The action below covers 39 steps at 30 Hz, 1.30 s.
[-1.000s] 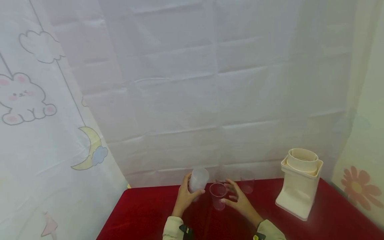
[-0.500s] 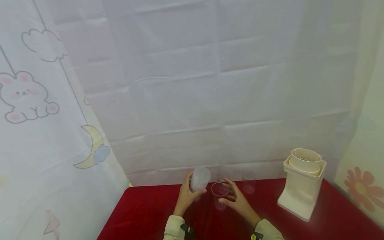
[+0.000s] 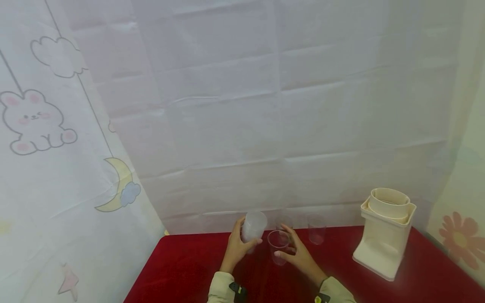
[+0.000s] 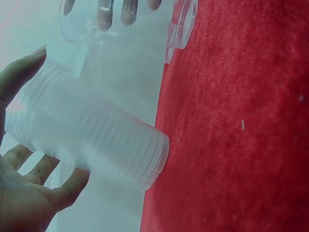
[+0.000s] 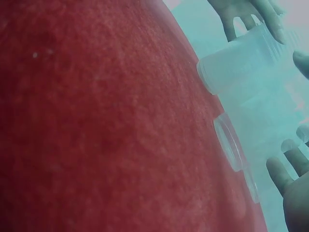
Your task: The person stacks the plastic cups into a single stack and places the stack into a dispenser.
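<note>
Cup stack, plain-walled, is gripped by the left hand.

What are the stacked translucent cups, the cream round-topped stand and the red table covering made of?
Stacked translucent cups: probably thin, slightly glossy plastic; their walls look cloudy. Cream round-topped stand: likely smooth moulded plastic, judging by rounded edges. Red table covering: seemingly matte, velvety cloth; its surface looks fuzzy.

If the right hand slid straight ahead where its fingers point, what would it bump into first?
Probably the front clear cup, right beside the right hand, though I can't tell whether they already touch.
</note>
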Available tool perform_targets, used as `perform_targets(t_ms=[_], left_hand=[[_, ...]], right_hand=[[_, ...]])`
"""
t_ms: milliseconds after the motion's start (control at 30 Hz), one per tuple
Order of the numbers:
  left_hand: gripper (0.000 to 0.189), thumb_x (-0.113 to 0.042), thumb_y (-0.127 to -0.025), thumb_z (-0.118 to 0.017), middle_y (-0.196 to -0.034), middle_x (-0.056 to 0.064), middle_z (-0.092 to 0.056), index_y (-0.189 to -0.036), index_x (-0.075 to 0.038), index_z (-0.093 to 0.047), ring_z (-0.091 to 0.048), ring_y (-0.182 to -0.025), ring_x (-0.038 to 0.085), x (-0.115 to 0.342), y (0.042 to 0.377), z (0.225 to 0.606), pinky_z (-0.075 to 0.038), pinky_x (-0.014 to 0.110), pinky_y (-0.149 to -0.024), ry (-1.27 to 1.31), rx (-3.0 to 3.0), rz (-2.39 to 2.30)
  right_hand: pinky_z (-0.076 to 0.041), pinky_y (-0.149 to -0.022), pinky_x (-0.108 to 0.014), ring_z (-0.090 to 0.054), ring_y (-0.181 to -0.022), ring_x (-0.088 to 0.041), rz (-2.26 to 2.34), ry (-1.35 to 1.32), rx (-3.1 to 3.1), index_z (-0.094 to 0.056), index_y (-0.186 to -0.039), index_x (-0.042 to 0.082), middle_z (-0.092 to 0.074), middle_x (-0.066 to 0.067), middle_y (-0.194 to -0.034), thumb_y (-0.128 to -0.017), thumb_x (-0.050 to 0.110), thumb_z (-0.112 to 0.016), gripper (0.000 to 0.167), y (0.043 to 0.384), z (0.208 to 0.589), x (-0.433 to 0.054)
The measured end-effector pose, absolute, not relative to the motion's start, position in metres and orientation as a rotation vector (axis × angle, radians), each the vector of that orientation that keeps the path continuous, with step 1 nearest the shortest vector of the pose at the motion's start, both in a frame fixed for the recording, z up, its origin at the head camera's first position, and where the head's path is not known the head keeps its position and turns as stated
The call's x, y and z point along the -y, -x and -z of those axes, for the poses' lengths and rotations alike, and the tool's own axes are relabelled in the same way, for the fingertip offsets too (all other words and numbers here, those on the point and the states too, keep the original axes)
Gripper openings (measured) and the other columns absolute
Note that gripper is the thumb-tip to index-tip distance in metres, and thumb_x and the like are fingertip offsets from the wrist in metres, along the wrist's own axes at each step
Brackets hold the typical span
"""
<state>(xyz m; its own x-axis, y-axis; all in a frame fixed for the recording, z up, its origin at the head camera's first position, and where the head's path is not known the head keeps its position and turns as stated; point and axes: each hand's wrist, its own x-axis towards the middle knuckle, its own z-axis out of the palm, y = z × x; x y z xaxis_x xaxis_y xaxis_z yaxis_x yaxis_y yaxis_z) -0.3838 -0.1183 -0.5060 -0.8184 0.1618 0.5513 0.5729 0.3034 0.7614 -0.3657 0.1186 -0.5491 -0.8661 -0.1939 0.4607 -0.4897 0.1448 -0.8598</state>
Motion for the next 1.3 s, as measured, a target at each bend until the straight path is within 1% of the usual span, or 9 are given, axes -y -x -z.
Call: perform_targets(t_ms=[100, 267, 633, 967, 1200, 1300], left_hand=[[0.080, -0.008, -0.078, -0.085, -0.124, 0.017, -0.061, -0.146, -0.007, -0.043, -0.062, -0.103, 0.035, 0.117, 0.375, 0.495, -0.051, 0.047, -0.080, 0.677, 2.200, 1.533], [0.079, -0.007, -0.078, -0.084, -0.124, 0.016, -0.061, -0.146, -0.006, -0.043, -0.062, -0.103, 0.035, 0.117, 0.370, 0.488, -0.051, 0.048, -0.080, 0.685, 2.207, 1.552], [0.079, -0.010, -0.078, -0.085, -0.123, 0.013, -0.061, -0.146, -0.008, -0.044, -0.062, -0.103, 0.030, 0.117, 0.370, 0.488, -0.051, 0.046, -0.081, 0.678, 2.198, 1.553], [0.080, -0.011, -0.078, -0.085, -0.124, 0.014, -0.061, -0.147, -0.008, -0.043, -0.061, -0.104, 0.031, 0.117, 0.369, 0.488, -0.051, 0.045, -0.081, 0.668, 2.204, 1.548], [0.080, -0.010, -0.077, -0.085, -0.123, 0.015, -0.061, -0.146, -0.007, -0.044, -0.061, -0.103, 0.033, 0.117, 0.369, 0.490, -0.051, 0.046, -0.080, 0.668, 2.200, 1.545], [0.080, -0.010, -0.077, -0.085, -0.123, 0.014, -0.061, -0.145, -0.008, -0.044, -0.061, -0.103, 0.032, 0.117, 0.369, 0.490, -0.051, 0.046, -0.081, 0.666, 2.201, 1.540]], right_hand=[[-0.046, -0.092, -0.056, -0.043, -0.133, -0.044, -1.766, -0.675, 2.171, -0.033, -0.153, 0.021, -0.044, -0.022, -0.149, -0.089, 0.007, -0.074, 0.077, 0.366, 0.549, -0.118], [-0.048, -0.090, -0.057, -0.044, -0.133, -0.043, -1.724, -0.688, 2.161, -0.035, -0.152, 0.021, -0.044, -0.019, -0.150, -0.090, 0.009, -0.074, 0.075, 0.367, 0.551, -0.117], [-0.049, -0.087, -0.052, -0.047, -0.131, -0.043, -1.708, -0.673, 2.160, -0.036, -0.152, 0.020, -0.046, -0.024, -0.147, -0.089, 0.009, -0.076, 0.075, 0.370, 0.552, -0.117], [-0.050, -0.089, -0.055, -0.048, -0.130, -0.044, -1.764, -0.632, 2.169, -0.036, -0.152, 0.019, -0.049, -0.023, -0.145, -0.090, 0.007, -0.074, 0.074, 0.367, 0.550, -0.118], [-0.051, -0.090, -0.045, -0.050, -0.128, -0.041, -1.786, -0.582, 2.193, -0.036, -0.151, 0.016, -0.051, -0.024, -0.142, -0.090, 0.007, -0.074, 0.073, 0.364, 0.547, -0.118], [-0.050, -0.092, -0.046, -0.050, -0.129, -0.039, -1.797, -0.569, 2.204, -0.036, -0.151, 0.014, -0.052, -0.023, -0.142, -0.090, 0.008, -0.075, 0.073, 0.362, 0.546, -0.119]])
